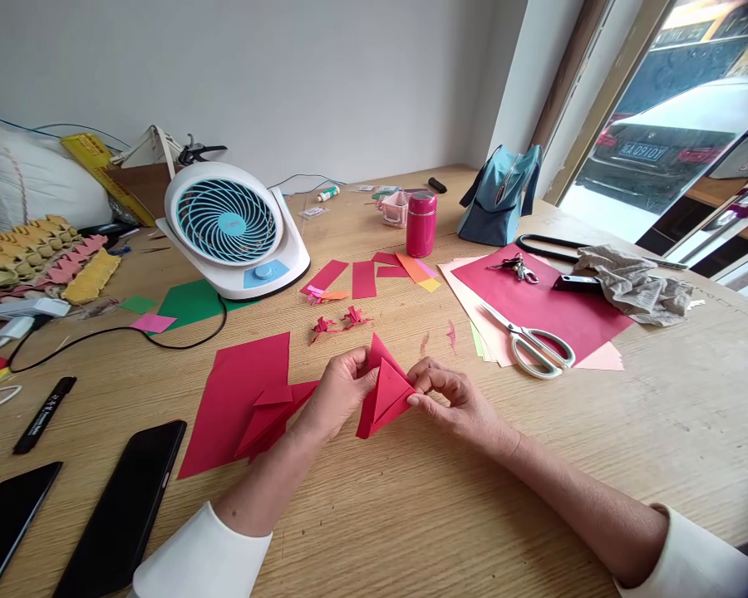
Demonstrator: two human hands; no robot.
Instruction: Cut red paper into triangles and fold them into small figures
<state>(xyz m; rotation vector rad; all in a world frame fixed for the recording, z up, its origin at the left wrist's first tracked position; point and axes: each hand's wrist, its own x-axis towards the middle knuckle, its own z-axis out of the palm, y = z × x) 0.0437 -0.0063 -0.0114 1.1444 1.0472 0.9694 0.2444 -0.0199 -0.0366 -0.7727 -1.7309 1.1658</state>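
Note:
Between my two hands is a folded red paper (387, 394), with triangular flaps layered over each other. My left hand (344, 390) pinches its left edge between thumb and fingers. At its right corner, the thumb and fingertips of my right hand (454, 400) close on the paper. Under and beside my left forearm lie a flat red sheet (255, 365) and another folded red piece (268, 419), partly hidden by the arm. Beyond my hands sit two small folded red paper figures (353, 316).
White-handled scissors (539, 349) rest on stacked paper (536, 291) at right. A white fan (230, 232) stands at back left, a pink flask (421, 224) at the back. Phones (125, 507) and a black marker (43, 415) lie at left. A blue bag (502, 198) stands back right.

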